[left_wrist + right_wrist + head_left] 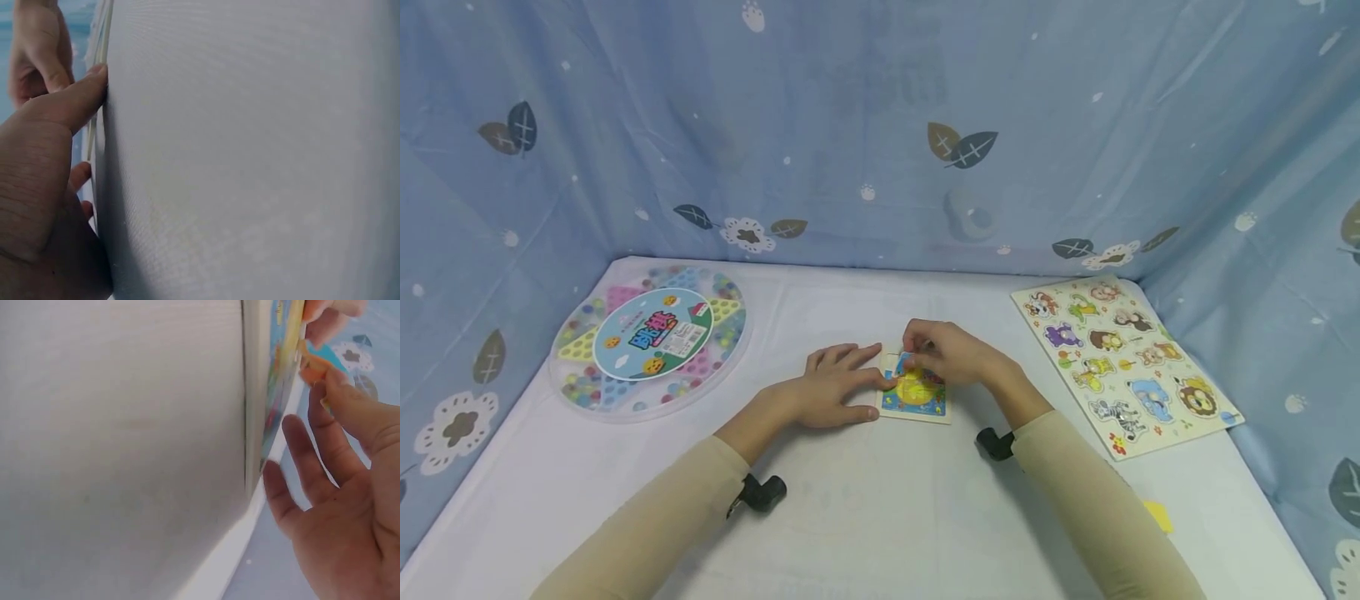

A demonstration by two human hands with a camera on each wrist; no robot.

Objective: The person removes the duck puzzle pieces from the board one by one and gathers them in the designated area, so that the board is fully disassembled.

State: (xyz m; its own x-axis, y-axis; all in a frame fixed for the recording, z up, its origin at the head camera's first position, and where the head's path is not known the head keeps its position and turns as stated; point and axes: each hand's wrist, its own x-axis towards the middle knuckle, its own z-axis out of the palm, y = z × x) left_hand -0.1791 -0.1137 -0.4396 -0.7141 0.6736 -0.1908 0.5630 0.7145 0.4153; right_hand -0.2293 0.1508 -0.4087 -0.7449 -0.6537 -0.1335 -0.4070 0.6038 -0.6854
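Observation:
A small square jigsaw board (913,410) with a blue and yellow picture lies on the table between both hands. My left hand (831,390) rests at its left side with the fingers spread; the index fingertip reaches onto the picture and the thumb lies along the lower left edge. Over the upper part of the board, my right hand (958,354) pinches a small jigsaw piece (317,364) between thumb and index finger. Orange and blue show on that piece in the right wrist view, where it is tilted up. The other right fingers hang loosely beside the board.
A round, clear-lidded board game with coloured marbles (730,367) lies at the left. On the right is a wooden animal puzzle board (1075,408). A yellow piece (1159,515) lies partly behind the right sleeve. Blue patterned curtains (850,125) enclose the white table (865,517).

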